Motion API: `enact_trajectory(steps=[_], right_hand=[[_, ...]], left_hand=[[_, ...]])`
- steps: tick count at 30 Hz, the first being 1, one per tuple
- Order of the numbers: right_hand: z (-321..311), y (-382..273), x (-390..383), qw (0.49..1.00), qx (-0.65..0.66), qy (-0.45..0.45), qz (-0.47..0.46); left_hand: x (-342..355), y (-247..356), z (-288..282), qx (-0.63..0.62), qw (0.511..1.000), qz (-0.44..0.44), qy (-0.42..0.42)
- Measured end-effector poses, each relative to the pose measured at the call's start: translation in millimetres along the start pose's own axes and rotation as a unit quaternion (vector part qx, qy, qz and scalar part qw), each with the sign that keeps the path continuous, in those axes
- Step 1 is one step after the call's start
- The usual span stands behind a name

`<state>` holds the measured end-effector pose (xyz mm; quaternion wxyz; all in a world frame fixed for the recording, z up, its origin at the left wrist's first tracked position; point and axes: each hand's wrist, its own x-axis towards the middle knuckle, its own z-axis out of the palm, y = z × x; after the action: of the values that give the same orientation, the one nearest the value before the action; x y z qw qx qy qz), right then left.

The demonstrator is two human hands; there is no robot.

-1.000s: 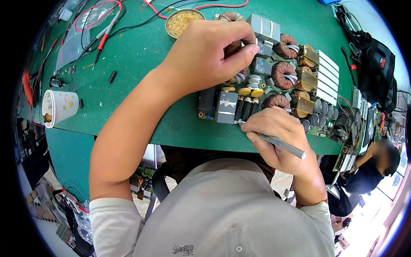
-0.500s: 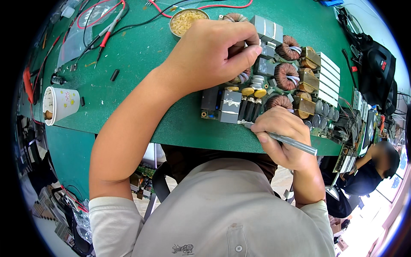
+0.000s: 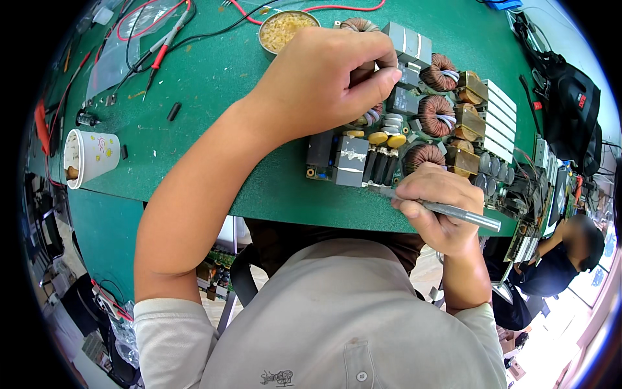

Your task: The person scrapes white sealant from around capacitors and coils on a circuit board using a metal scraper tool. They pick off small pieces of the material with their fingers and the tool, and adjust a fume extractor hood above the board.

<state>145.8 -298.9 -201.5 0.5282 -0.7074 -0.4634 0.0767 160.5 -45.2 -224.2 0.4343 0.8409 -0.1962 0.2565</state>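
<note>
A densely populated circuit board point(image 3: 414, 135) lies on the bench, carrying copper-wound coils, grey blocks, yellow discs and white heatsink bars. My left hand point(image 3: 330, 81) reaches over its left side, thumb and forefinger pinched beside a small dark grey block point(image 3: 409, 76). What those fingertips hold, if anything, is hidden. In my right hand point(image 3: 440, 206) is a slim silver metal tool point(image 3: 476, 218), gripped like a pen. It slants left with its thin end close to the board's near edge, below the black strip parts point(image 3: 381, 166); contact there cannot be made out.
A round tin of amber lumps point(image 3: 278, 34) stands behind my left hand. Farther left lie red and black test probes point(image 3: 157, 61), a plastic bag and a paper cup point(image 3: 94, 157). A black bag point(image 3: 573, 97) and more boards are at right, where another person point(image 3: 554, 259) sits.
My right hand has moved a little to the right with the metal tool, drawing its thin end along or away from the board's near edge. My left hand keeps nearly the same pose.
</note>
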Motion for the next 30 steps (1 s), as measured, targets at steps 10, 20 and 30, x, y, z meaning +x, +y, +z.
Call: enact_trajectory(steps=[10,20,30], right_hand=[[2,1,1,1.0,-0.011,-0.009,-0.009],[6,-4,5,0.998,-0.061,-0.016,-0.01],[15,-15,15,0.991,-0.132,-0.031,-0.001]], left_hand=[[0,0,-1,0.0,1.0,0.001,-0.007],[0,1,-2,-0.001,1.0,-0.001,-0.012],[0,-1,-1,-0.007,1.0,0.003,-0.011]])
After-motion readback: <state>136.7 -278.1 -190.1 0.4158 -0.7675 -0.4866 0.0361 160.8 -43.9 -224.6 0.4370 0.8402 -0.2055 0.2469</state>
